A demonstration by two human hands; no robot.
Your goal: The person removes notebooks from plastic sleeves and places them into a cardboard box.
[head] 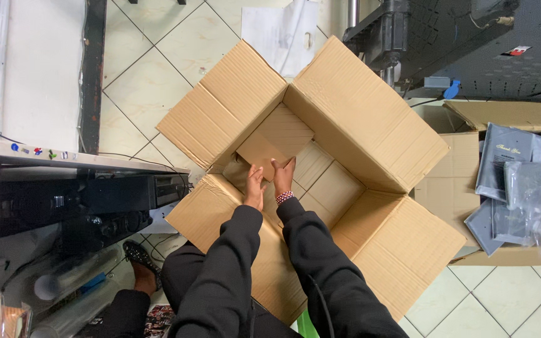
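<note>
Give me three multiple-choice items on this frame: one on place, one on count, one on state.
1. Where are both hands?
A. On the grey packets
B. Inside the open cardboard box, on a flat cardboard piece
C. On the floor tiles

2. How many outer flaps of the big box are folded open?
A. Two
B. Three
C. Four

3. What state is the big box in?
A. Taped shut
B. Open, with nothing but cardboard seen inside
C. Crushed flat

Answers: 1 B, the left hand and right hand press on the cardboard piece inside the cardboard box. 2 C, four flaps spread outward around the opening. 3 B, the inner bottom panels show bare; the grey packets lie in another box to the right.
</note>
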